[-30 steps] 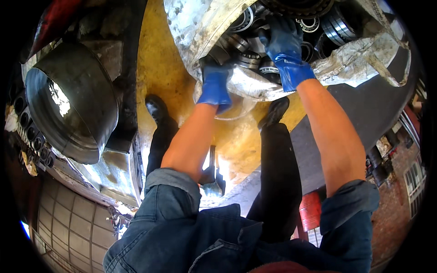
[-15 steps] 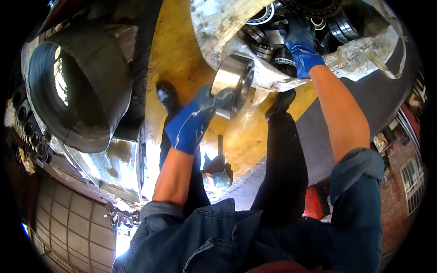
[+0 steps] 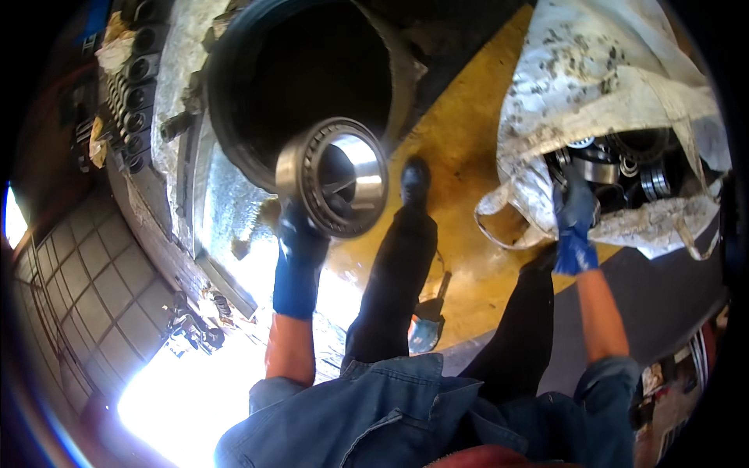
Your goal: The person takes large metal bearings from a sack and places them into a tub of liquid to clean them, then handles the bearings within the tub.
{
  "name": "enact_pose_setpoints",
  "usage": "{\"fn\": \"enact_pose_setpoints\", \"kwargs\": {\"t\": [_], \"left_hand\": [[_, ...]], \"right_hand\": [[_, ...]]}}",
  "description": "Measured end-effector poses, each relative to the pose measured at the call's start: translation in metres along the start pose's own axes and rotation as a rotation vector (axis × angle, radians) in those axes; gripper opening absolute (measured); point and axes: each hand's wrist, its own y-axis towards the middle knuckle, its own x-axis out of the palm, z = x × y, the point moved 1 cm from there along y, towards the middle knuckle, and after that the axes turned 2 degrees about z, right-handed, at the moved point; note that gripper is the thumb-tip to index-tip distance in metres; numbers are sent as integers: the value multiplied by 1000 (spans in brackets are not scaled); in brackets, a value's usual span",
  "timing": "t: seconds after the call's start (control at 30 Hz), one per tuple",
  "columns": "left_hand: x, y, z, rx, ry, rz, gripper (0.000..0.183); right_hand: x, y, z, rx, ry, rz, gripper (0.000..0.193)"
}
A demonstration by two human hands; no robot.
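Observation:
A large shiny roller bearing (image 3: 290, 173), its ring of rollers facing me, is lifted up in my left hand (image 3: 303, 238). The blue-gloved fingers grip its lower left side, partly hidden behind it. At the right, my right hand (image 3: 576, 222), also in a blue glove, reaches into the mouth of a stained white sack (image 3: 569, 93). Its fingertips are at the bearings inside, and what they touch is hard to make out. A wide steel ring (image 3: 599, 171) lies just beyond those fingers, with several smaller bearings (image 3: 655, 181) to its right.
Behind the raised bearing stands a big dark drum-like container (image 3: 226, 129) with a round open mouth. Along the left runs a worn metal surface (image 3: 175, 86) beside a row of dark round-holed parts (image 3: 136, 100). A tool with a handle (image 3: 425, 331) lies on the yellow floor (image 3: 468, 234) between my legs.
My left hand has carried the bearing left, over the container's near edge, turning its open face toward me. The view has swung left. My right hand remains at the sack's mouth.

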Motion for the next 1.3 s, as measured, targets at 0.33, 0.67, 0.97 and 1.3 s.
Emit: {"fn": "enact_pose_setpoints", "kwargs": {"t": [0.33,0.67,0.97,1.3], "left_hand": [[-95,207,-8,-250,-261,233,67],[-185,305,-31,-319,-354,220,59],[-179,380,-24,-321,-465,231,47],[-203,369,-14,-224,-85,346,46]], "right_hand": [[88,128,-311,108,524,-126,67],[152,180,-348,593,319,-119,42],[163,178,-346,582,203,-86,42],[172,175,-342,584,174,-84,44]]}}
